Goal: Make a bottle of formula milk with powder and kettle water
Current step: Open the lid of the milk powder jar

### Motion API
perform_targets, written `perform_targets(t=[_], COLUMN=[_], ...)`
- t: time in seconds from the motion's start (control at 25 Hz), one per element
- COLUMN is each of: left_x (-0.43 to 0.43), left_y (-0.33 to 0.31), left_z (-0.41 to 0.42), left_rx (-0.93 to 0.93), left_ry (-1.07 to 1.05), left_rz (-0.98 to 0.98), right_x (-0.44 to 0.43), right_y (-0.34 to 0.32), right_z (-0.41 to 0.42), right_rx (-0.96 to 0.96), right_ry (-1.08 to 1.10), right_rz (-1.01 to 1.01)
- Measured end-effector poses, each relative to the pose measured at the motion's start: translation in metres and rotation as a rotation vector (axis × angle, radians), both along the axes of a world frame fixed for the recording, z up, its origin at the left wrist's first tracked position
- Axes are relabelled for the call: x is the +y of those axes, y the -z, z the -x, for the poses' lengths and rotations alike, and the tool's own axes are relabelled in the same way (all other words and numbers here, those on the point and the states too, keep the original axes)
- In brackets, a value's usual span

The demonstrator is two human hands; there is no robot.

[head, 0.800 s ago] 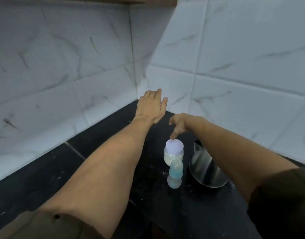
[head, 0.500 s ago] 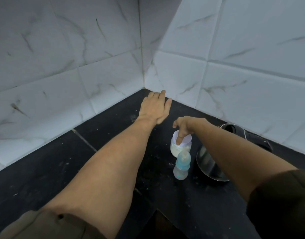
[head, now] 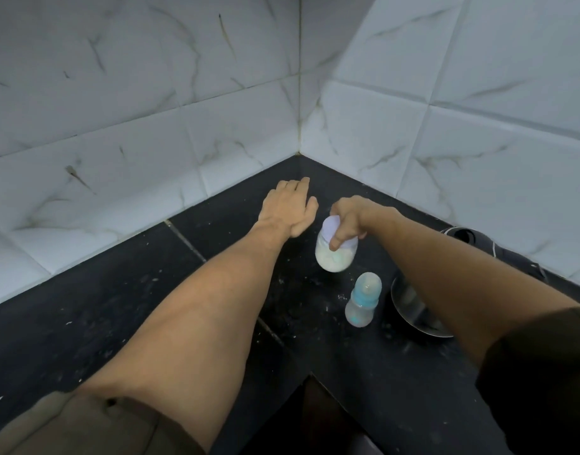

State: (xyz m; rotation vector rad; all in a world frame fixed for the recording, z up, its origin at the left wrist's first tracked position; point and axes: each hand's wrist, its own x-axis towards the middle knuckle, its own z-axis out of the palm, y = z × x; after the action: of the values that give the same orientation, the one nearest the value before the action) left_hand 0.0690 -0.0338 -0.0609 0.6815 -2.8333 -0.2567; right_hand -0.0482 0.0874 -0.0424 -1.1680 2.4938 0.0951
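Tilted and drawn away from the baby bottle (head: 362, 300) since the earlier frame, the jar of white powder (head: 331, 262) hangs from the right hand (head: 351, 221), whose fingers curl round its pale lid (head: 329, 228). Right of that grip and nearer stand the steel kettle (head: 410, 307), half hidden by the forearm, and the smaller bottle. The left hand (head: 288, 208), flat with its fingers straight, hovers just left of the grip.

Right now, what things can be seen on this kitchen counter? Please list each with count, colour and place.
powder jar: 1, clear, pale lid, whitish powder; near the corner, tilted
baby bottle: 1, clear, blue collar; upright, in front of the jar
kettle: 1, steel and black; right of the bottle, partly behind the forearm
counter: 1, black
wall tiles: several, white marbled; behind
left hand: 1; fingers straight, left of the jar
right hand: 1; grips the jar lid
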Motion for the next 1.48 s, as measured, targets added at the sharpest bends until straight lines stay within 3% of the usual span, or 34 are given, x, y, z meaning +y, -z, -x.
perform_targets(t=[0.2, 0.52, 1.0, 1.36, 1.48], left_x=[-0.021, -0.017, 0.022, 0.016, 0.016], left_y=[0.006, 0.03, 0.106, 0.121, 0.116], left_z=[-0.052, -0.109, -0.145, -0.148, -0.148], left_rx=[-0.122, -0.21, 0.013, 0.021, 0.022], left_ry=[0.06, 0.027, -0.135, -0.175, -0.171], left_rz=[-0.225, -0.366, -0.675, -0.738, -0.717], right_x=[-0.03, -0.041, -0.021, -0.027, -0.024], right_y=[-0.011, 0.002, 0.045, 0.045, 0.045], right_z=[-0.043, -0.099, -0.13, -0.125, -0.119], right_rx=[-0.066, -0.071, -0.017, 0.053, 0.021], right_ry=[-0.081, -0.174, -0.26, -0.632, -0.575], right_rz=[0.111, 0.039, 0.031, -0.095, -0.097])
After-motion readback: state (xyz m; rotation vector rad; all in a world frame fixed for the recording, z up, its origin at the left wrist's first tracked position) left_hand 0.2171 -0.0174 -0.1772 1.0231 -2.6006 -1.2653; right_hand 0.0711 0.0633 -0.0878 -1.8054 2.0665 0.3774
